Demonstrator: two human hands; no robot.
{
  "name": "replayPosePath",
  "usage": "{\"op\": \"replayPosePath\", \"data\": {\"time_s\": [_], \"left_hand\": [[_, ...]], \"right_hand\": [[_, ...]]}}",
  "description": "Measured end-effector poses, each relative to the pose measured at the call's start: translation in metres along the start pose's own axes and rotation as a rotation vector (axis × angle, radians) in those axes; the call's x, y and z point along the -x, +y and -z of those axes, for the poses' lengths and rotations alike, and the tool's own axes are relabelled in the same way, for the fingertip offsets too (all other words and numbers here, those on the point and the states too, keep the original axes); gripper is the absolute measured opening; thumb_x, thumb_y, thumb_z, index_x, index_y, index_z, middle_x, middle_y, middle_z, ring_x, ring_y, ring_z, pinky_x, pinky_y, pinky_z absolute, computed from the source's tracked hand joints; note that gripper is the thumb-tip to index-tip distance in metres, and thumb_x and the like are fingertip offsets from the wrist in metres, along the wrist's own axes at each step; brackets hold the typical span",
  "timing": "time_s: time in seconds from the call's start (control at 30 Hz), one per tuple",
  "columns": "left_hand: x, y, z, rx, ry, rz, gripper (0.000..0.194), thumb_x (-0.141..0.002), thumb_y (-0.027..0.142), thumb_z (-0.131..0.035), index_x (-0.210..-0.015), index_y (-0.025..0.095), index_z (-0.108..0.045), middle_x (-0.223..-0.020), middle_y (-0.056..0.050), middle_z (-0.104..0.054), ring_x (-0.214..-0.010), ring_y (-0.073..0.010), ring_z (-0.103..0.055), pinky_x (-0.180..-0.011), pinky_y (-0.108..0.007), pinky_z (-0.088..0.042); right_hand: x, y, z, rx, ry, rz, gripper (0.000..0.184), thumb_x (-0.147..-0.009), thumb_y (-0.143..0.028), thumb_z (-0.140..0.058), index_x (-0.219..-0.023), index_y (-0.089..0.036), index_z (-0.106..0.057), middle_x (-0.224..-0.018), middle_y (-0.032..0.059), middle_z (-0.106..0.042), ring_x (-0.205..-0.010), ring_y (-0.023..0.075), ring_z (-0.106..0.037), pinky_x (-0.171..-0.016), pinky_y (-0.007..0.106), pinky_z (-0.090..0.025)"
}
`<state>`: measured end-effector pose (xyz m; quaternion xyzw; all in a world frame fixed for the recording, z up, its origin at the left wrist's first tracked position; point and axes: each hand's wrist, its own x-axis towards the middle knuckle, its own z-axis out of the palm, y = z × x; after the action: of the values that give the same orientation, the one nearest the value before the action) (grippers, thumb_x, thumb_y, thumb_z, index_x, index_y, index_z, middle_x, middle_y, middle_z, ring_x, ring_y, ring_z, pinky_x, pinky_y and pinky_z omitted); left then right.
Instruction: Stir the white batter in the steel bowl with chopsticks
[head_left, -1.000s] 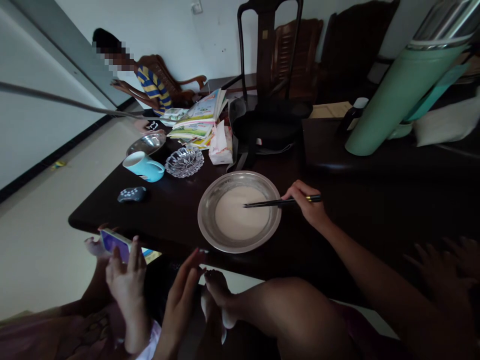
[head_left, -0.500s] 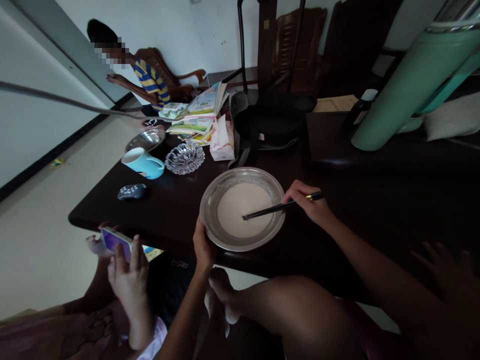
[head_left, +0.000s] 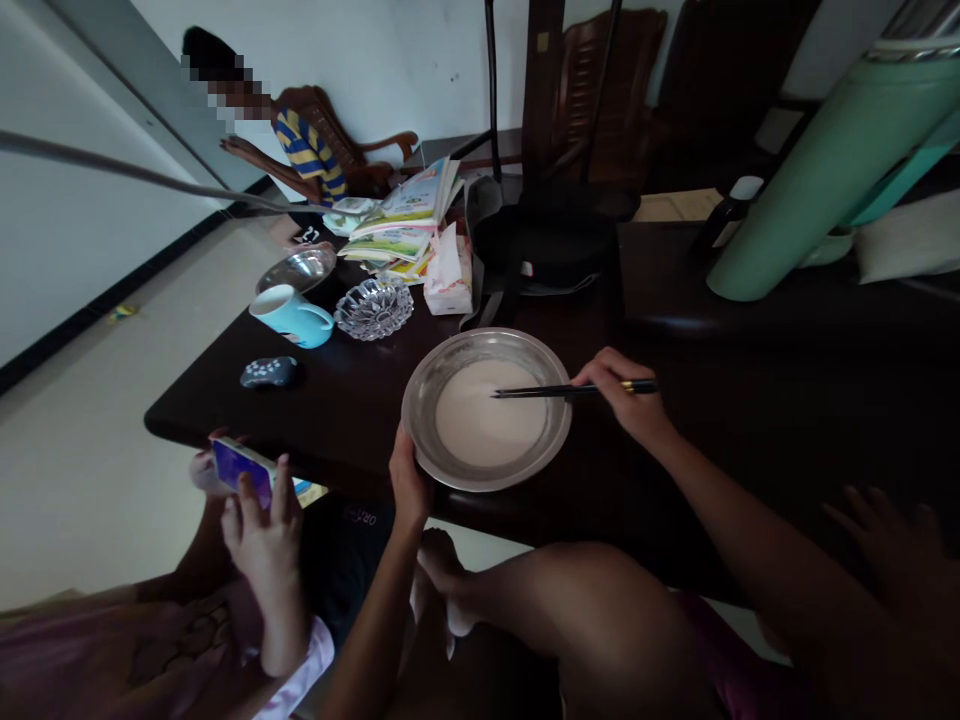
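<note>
A wide metal bowl (head_left: pixel 431 455) stands at the near edge of the dark table, with pale, creamy liquid (head_left: pixel 480 430) in it. My left hand (head_left: pixel 410 480) grips the bowl's left rim, its fingers partly hidden beneath the side. In my right hand (head_left: pixel 621 395) is a pair of black chopsticks (head_left: pixel 536 391) with gold bands, held nearly level across the bowl's right rim. Their tips are at the liquid, close to the middle of the bowl. The fingers of my right hand are closed round the upper part of the chopsticks.
Left on the table (head_left: pixel 202 405) are a blue mug (head_left: pixel 289 315), a glass dish (head_left: pixel 373 308), another metal bowl (head_left: pixel 300 268) and a dark controller (head_left: pixel 268 372). Behind stand books (head_left: pixel 405 215), tissues (head_left: pixel 448 275) and a black bag (head_left: pixel 547 245). A green flask (head_left: pixel 817 180) leans right. A neighbour holds a phone (head_left: pixel 244 470).
The chopsticks have swung from a slant to nearly level, their tips moving away from me in the liquid. My right hand has shifted slightly; my left still holds the bowl.
</note>
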<state>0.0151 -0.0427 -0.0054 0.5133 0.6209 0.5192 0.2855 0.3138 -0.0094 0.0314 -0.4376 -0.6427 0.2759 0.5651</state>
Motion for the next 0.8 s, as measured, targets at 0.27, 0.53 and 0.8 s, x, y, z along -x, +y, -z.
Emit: {"op": "replayPosePath", "data": {"time_s": [0.27,0.53,0.8], "left_hand": [[0.001,-0.001,-0.002,0.124,0.001,0.044,0.055,-0.093,0.051,-0.050,-0.132,0.014,-0.063,-0.142,-0.012,-0.059,-0.138,-0.0298,-0.047,-0.119,-0.040,-0.030],[0.003,-0.008,-0.001,0.147,-0.012,-0.025,0.071,-0.090,0.057,-0.057,-0.152,0.027,-0.041,-0.162,-0.007,-0.033,-0.151,-0.0272,-0.028,-0.123,-0.039,-0.022],[0.002,-0.011,-0.002,0.142,-0.023,-0.076,0.064,-0.092,0.054,-0.056,-0.148,0.027,-0.046,-0.160,-0.008,-0.038,-0.149,-0.0275,-0.031,-0.123,-0.040,-0.022]], "right_hand": [[0.002,0.002,-0.003,-0.024,-0.199,0.006,0.033,-0.093,-0.048,-0.059,-0.077,-0.025,-0.076,-0.076,0.0023,-0.073,-0.075,0.0182,-0.066,-0.073,0.034,-0.050],[0.001,0.000,-0.001,-0.039,-0.124,-0.060,0.040,-0.093,-0.053,-0.057,-0.070,-0.024,-0.073,-0.069,0.0022,-0.070,-0.069,0.0179,-0.062,-0.069,0.034,-0.050],[0.002,0.005,-0.002,-0.039,-0.016,-0.063,0.039,-0.096,-0.047,-0.054,-0.071,-0.024,-0.072,-0.070,0.0014,-0.069,-0.069,0.0174,-0.061,-0.069,0.035,-0.048]]}}
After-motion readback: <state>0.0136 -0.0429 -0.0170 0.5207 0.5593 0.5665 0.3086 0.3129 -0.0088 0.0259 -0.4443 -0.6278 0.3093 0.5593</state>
